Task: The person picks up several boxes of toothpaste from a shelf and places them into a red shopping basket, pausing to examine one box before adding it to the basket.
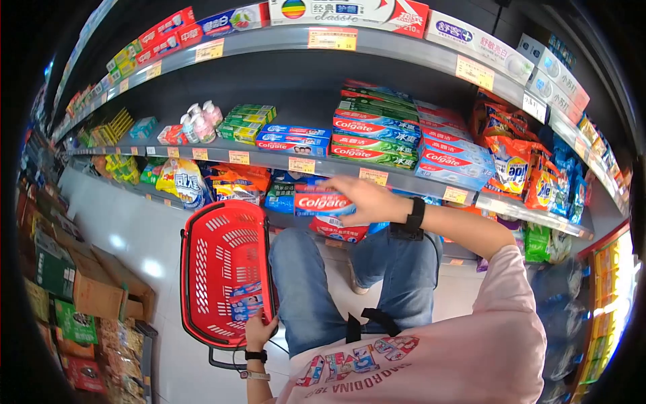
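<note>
My right hand [363, 200] grips the right end of a red and blue Colgate toothpaste box [323, 202], held in front of the shelf just below its price-tag edge. My left hand [259, 330] is closed on the near right rim of a red shopping basket [190, 269], beside my knee. Inside the basket lie blue and red toothpaste boxes [247, 303]. On the shelf, stacked Colgate boxes [373, 128] stand behind and to the right of my right hand, and a lower Colgate stack [293, 141] sits farther left.
Pump bottles [202, 122] and small green boxes [247, 122] share the middle shelf [256, 159]. Orange detergent bags [511, 165] stand at its right. Larger toothpaste boxes [484, 44] line the upper shelf. Cardboard cartons [97, 283] are piled across the aisle at left.
</note>
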`<state>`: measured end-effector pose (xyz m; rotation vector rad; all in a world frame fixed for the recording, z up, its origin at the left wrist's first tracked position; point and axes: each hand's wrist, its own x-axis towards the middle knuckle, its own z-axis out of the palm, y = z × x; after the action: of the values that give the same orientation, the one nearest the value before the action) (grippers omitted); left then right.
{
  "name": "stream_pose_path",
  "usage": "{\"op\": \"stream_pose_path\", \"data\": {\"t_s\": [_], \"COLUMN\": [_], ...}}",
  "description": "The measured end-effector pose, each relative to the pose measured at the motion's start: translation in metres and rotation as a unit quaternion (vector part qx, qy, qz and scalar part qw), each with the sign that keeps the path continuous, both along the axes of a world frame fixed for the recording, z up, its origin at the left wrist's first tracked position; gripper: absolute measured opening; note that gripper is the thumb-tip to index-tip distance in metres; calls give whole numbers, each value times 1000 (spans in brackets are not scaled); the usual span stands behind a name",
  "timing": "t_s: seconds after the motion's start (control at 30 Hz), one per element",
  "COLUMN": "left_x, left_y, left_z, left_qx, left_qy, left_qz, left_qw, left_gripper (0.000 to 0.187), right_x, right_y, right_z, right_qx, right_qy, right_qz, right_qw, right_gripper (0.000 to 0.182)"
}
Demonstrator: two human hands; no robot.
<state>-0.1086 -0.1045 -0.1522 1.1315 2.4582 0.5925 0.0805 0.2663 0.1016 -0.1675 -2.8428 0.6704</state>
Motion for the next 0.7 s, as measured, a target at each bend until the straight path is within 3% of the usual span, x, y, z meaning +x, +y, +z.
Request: {"op": "stream_pose_path", "data": {"t_s": [0.2, 0.4, 0.53, 0.6, 0.7], "left_x": [2, -1, 0, 2, 2], "left_y": [1, -1, 1, 2, 3], "left_z": [5, -8, -2, 4, 3], "left_qx": [8, 1, 16, 9, 15], "left_qy": [-15, -6, -1, -2, 1], "left_qz": [5, 0, -3, -4, -8], "left_qw": [1000, 1000, 1000, 1000, 1000], "left_gripper": [63, 64, 62, 61, 60], "right_x": [-8, -7, -6, -3, -4], "right_y": [45, 87, 90, 91, 87], "right_z": [31, 10, 2, -5, -16], "right_qx": [211, 279, 331, 482, 471], "right_qy": [140, 126, 97, 134, 91], "right_qz": [-104, -203, -231, -237, -276], "right_qw": [962, 930, 910, 833, 833], "right_gripper": [73, 77, 68, 59, 54]}}
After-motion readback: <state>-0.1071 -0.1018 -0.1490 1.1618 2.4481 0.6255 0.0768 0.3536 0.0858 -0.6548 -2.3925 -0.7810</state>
